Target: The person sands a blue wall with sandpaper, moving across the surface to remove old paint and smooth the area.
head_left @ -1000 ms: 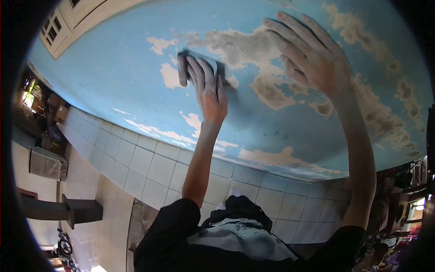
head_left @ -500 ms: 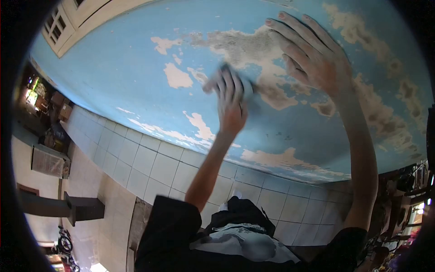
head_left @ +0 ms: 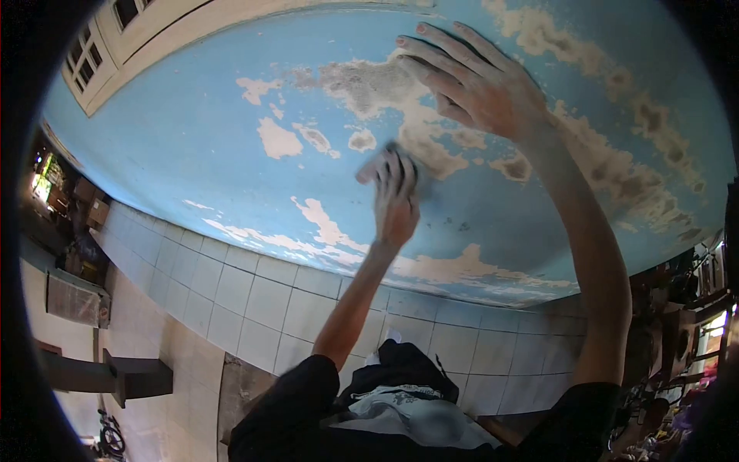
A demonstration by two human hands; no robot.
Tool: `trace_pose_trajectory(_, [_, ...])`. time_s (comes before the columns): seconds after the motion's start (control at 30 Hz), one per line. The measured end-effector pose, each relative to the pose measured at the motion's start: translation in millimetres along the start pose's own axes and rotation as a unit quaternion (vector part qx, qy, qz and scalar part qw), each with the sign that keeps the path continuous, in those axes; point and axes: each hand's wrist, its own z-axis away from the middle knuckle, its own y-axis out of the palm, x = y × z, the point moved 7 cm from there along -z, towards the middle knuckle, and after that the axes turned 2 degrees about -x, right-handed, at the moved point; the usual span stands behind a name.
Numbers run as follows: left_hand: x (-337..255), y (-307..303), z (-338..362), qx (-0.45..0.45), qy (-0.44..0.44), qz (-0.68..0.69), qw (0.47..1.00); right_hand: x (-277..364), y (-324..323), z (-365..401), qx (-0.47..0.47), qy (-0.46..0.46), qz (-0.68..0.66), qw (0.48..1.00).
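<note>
I face a blue painted wall with large patches where the paint has flaked down to beige and grey plaster. My left hand presses a small grey sanding pad flat against the wall, just below a bare patch. The pad is blurred and mostly covered by my fingers. My right hand rests higher up and to the right, palm on the wall, fingers spread over a grey bare patch, holding nothing.
White tiles cover the lower wall. A cream window frame sits at the upper left. A dark post stands at the lower left, and cluttered goods fill the right edge. My dark shirt fills the bottom.
My left hand slid the pad from the upper left to the right along the wall, then slightly down. My right hand stayed planted on the wall.
</note>
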Motion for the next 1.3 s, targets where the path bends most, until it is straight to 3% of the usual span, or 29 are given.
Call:
trace_pose_trajectory(0.07, [-10, -54, -55, -0.121, 0.028, 0.022, 0.992, 1, 3, 0, 0.024, 0.009, -0.021, 0.999])
trace_pose_trajectory(0.13, [-11, -74, -82, -0.134, 0.029, 0.024, 0.99, -2, -1, -2, 0.023, 0.016, -0.012, 1.0])
trace_pose_trajectory(0.2, [-12, -72, -57, -0.145, 0.024, 0.027, 0.989, 2, -2, -1, 0.024, 0.019, -0.007, 1.0])
trace_pose_trajectory(0.27, [-6, -17, 5, 0.006, 0.001, 0.046, 0.999, 1, 2, 1, 0.031, 0.006, -0.01, 0.999])
trace_pose_trajectory(0.37, [5, -5, 23, 0.02, -0.008, 0.029, 0.999, -6, -10, -4, 0.042, -0.016, -0.048, 0.998])
trace_pose_trajectory(0.43, [-4, -43, -27, -0.097, 0.017, 0.037, 0.994, -2, -14, -8, 0.05, -0.032, -0.101, 0.993])
trace_pose_trajectory(0.53, [-8, -101, -90, -0.197, 0.03, 0.053, 0.979, -2, -9, -3, 0.073, -0.028, -0.013, 0.997])
trace_pose_trajectory(0.6, [-5, -68, -56, -0.153, 0.056, 0.033, 0.986, -3, -13, -5, 0.07, -0.035, -0.037, 0.996])
trace_pose_trajectory(0.67, [-3, -20, 10, -0.065, 0.009, 0.055, 0.996, -7, -18, -12, 0.063, -0.033, -0.01, 0.997])
trace_pose_trajectory(0.77, [10, -23, 28, -0.034, -0.031, 0.141, 0.989, 2, -1, -1, 0.036, -0.014, -0.001, 0.999])
trace_pose_trajectory(0.8, [13, -34, 17, -0.032, -0.034, 0.138, 0.989, 2, 1, 1, 0.002, 0.009, 0.0, 1.0])
trace_pose_trajectory(0.87, [16, -75, -31, -0.152, -0.001, 0.097, 0.984, -3, -14, -7, 0.025, -0.012, 0.002, 1.0])
trace_pose_trajectory(0.93, [13, -62, -33, -0.145, -0.009, 0.084, 0.986, -1, -16, -7, 0.054, -0.035, 0.003, 0.998])
trace_pose_trajectory(1.0, [12, -55, -30, -0.142, -0.015, 0.072, 0.987, -3, -16, -8, 0.015, -0.031, -0.03, 0.999])
trace_pose_trajectory(1.07, [-18, -27, -8, 0.048, 0.16, -0.01, 0.986, -2, -17, -6, 0.029, -0.036, -0.018, 0.999])
trace_pose_trajectory(1.1, [10, -24, -6, 0.041, 0.097, 0.08, 0.991, -2, -18, -7, 0.038, -0.042, -0.003, 0.998])
trace_pose_trajectory(1.13, [20, -46, -22, 0.009, 0.092, 0.132, 0.987, -2, -19, -9, 0.036, -0.045, -0.001, 0.998])
trace_pose_trajectory(1.2, [38, -77, -34, -0.145, 0.023, 0.092, 0.985, -3, -15, -8, 0.049, -0.035, 0.004, 0.998])
trace_pose_trajectory(1.23, [28, -75, -34, -0.165, 0.035, 0.067, 0.983, -3, -15, -7, 0.051, -0.034, 0.003, 0.998])
trace_pose_trajectory(1.27, [22, -60, -25, -0.119, -0.01, 0.16, 0.98, -4, -17, -7, 0.046, -0.034, -0.016, 0.998])
trace_pose_trajectory(1.3, [3, -51, -24, -0.074, 0.043, 0.099, 0.991, -3, -19, -8, 0.04, -0.034, -0.036, 0.998])
